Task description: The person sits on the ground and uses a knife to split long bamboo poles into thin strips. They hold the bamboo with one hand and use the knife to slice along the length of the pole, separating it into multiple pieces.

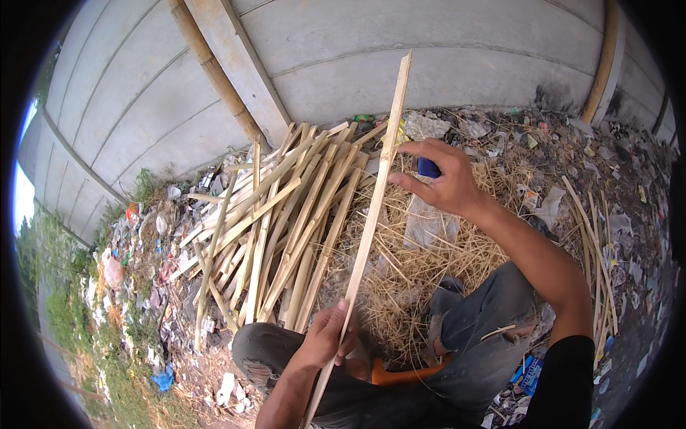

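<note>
A long, pale split bamboo strip (373, 207) slants up in front of me, its far end near the wall. My left hand (327, 334) grips the strip low down, above my left knee. Beside its upper half is my right hand (446, 175), thumb and forefinger spread apart with their tips at the strip's edge. A dark blue thing (429, 168) shows between that thumb and forefinger; whether it is held, worn or lies behind cannot be made out. The other fingers of this hand are mostly hidden.
A heap of split bamboo strips (268, 222) lies ahead to the left. Straw-like shavings (464, 236) cover the ground before my legs. Thin strips (597, 250) lie at the right. Litter surrounds everything, and a concrete wall (429, 61) stands behind. Something orange (411, 373) curves between my legs.
</note>
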The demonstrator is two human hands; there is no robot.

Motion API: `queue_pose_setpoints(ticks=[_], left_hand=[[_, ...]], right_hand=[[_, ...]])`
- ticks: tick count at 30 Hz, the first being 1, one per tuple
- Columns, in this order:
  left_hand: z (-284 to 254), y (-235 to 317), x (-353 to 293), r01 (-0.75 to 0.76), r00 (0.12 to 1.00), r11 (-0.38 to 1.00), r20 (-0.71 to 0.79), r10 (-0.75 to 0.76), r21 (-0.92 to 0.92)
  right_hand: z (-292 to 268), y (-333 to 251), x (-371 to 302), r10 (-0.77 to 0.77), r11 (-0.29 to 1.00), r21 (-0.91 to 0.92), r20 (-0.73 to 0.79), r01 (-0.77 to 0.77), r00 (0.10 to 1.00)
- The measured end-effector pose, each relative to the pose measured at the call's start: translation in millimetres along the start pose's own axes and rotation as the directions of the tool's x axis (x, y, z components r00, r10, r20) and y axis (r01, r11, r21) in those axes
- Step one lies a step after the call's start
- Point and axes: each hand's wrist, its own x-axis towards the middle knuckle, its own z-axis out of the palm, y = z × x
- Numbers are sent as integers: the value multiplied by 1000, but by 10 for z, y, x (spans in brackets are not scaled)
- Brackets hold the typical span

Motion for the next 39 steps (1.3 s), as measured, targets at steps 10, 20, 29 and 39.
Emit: queue_pose_setpoints(ticks=[10,20,29,39], left_hand=[[67,48,25,-7,999,958,-47,21,287],[117,38,36,-23,997,948,-68,47,316],[123,33,88,-17,989,953,-137,61,301],[158,76,62,-38,963,928,-235,133,371]], right_hand=[[50,155,-45,108,983,138,117,-124,987],[-52,149,-26,583,780,116,223,-615,782],[204,-193,-169,489,658,188,629,-729,604],[113,-484,-136,405,900,-142,622,-413,670]])
